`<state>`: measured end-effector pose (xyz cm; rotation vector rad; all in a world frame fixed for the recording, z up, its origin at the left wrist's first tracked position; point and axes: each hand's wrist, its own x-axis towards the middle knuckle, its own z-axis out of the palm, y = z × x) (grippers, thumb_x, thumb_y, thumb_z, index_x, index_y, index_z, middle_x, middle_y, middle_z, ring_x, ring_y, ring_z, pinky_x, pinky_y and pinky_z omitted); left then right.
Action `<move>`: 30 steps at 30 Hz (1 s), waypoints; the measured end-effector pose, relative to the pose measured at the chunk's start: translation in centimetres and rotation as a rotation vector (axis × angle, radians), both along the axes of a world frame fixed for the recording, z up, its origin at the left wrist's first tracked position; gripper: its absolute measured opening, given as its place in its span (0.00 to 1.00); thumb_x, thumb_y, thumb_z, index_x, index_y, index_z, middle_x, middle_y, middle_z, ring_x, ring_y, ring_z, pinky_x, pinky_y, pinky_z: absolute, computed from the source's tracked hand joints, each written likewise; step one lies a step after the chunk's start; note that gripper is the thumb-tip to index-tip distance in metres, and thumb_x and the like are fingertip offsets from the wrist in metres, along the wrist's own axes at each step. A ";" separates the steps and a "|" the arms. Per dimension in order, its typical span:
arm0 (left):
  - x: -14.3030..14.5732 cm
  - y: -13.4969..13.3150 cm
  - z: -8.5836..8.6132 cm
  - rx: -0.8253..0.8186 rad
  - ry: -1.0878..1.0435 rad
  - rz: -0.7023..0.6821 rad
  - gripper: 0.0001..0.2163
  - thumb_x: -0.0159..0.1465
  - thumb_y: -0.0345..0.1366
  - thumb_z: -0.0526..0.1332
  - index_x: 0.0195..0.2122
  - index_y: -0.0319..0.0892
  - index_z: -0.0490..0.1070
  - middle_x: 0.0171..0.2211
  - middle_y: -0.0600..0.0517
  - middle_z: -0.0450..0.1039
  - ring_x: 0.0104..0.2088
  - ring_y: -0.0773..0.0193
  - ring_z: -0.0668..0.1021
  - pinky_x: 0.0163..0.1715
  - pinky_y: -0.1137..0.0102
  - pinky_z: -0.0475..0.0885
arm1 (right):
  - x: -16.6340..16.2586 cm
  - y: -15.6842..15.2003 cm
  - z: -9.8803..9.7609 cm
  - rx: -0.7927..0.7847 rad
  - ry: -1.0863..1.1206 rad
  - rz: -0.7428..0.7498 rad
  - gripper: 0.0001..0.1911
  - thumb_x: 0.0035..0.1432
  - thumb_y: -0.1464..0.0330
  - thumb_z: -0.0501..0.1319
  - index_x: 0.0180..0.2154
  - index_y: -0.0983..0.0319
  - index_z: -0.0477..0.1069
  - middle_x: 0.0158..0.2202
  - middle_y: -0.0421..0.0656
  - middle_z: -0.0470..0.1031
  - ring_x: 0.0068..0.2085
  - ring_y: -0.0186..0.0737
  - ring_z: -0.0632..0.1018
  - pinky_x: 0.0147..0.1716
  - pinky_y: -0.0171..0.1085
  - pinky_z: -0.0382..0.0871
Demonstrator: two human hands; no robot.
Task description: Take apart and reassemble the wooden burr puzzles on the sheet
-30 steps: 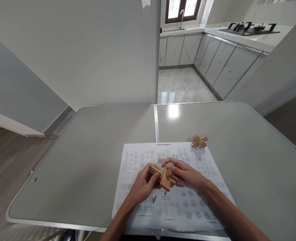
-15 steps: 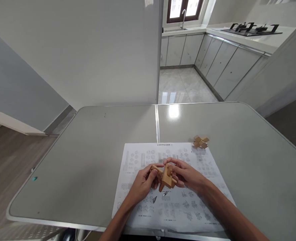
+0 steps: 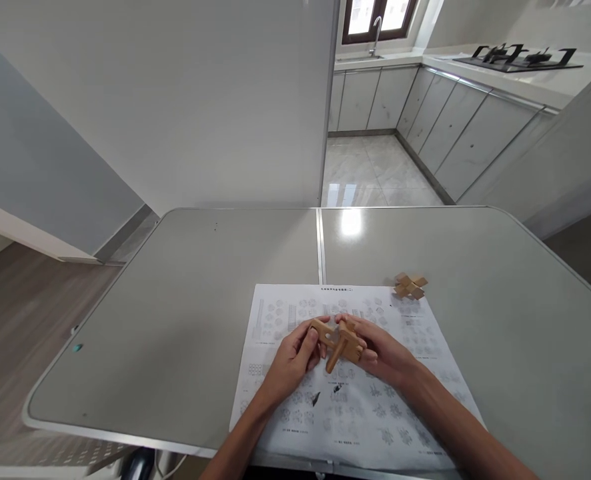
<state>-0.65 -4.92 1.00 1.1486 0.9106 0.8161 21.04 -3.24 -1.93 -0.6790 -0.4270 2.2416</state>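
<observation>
Above the printed sheet, my left hand (image 3: pixel 288 363) pinches a flat light-wood puzzle piece (image 3: pixel 320 328) with an opening in it, thumb on top. My right hand (image 3: pixel 386 348) is wrapped round the far side of a wooden puzzle block (image 3: pixel 351 341), some fingers hidden behind it. A rounded wooden bar (image 3: pixel 335 358) sticks out from that block toward me. The left piece reaches the block; whether they interlock or only touch, I cannot tell. A wooden burr puzzle (image 3: pixel 410 286), star-shaped, lies at the sheet's far right corner.
The paper sheet (image 3: pixel 360 417), covered in small diagrams and with two dark spots near its middle, lies on a grey folding table (image 3: pixel 200 320) with a metal centre seam. A small teal object (image 3: pixel 77 347) is at the left edge. Beyond are a wall and a kitchen.
The block in my right hand has been turned, so its broad face and the bar now point toward me. The left piece shows more of its opening. The view has shifted slightly.
</observation>
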 end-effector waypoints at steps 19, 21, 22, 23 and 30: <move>0.1 0.1 0.1 -0.009 -0.009 0.075 0.21 0.73 0.54 0.59 0.50 0.39 0.72 0.28 0.55 0.71 0.21 0.73 0.66 0.24 0.74 0.63 | 0.3 -0.5 -0.4 0.034 -0.066 0.024 0.18 0.66 0.57 0.71 0.49 0.62 0.77 0.22 0.31 0.63 0.19 0.23 0.52 0.20 0.27 0.52; 0.2 0.1 0.2 -0.007 -0.001 0.072 0.20 0.74 0.54 0.58 0.44 0.39 0.72 0.29 0.55 0.71 0.21 0.73 0.67 0.24 0.74 0.63 | 0.3 -0.5 -0.3 0.037 -0.075 0.027 0.18 0.65 0.57 0.71 0.48 0.62 0.77 0.22 0.31 0.62 0.19 0.23 0.51 0.21 0.28 0.52; 0.2 0.1 0.1 -0.011 -0.001 0.068 0.20 0.73 0.54 0.58 0.42 0.39 0.72 0.28 0.55 0.72 0.21 0.73 0.67 0.24 0.74 0.62 | 0.2 -0.5 -0.2 0.037 -0.082 0.027 0.18 0.65 0.56 0.72 0.48 0.62 0.77 0.22 0.30 0.61 0.19 0.23 0.51 0.22 0.28 0.53; 0.1 0.1 0.1 -0.015 -0.003 0.064 0.20 0.73 0.54 0.58 0.40 0.40 0.71 0.28 0.55 0.72 0.21 0.73 0.66 0.24 0.74 0.62 | 0.2 -0.5 -0.1 0.038 -0.093 0.025 0.18 0.65 0.56 0.72 0.47 0.62 0.77 0.22 0.30 0.61 0.20 0.24 0.51 0.22 0.29 0.53; 0.1 -0.3 -0.3 -0.030 -0.029 0.060 0.22 0.74 0.56 0.57 0.53 0.41 0.68 0.26 0.56 0.69 0.22 0.71 0.66 0.25 0.73 0.62 | 0.2 -0.7 0.0 0.070 -0.171 0.020 0.19 0.63 0.54 0.73 0.46 0.61 0.78 0.23 0.31 0.59 0.23 0.26 0.54 0.27 0.31 0.57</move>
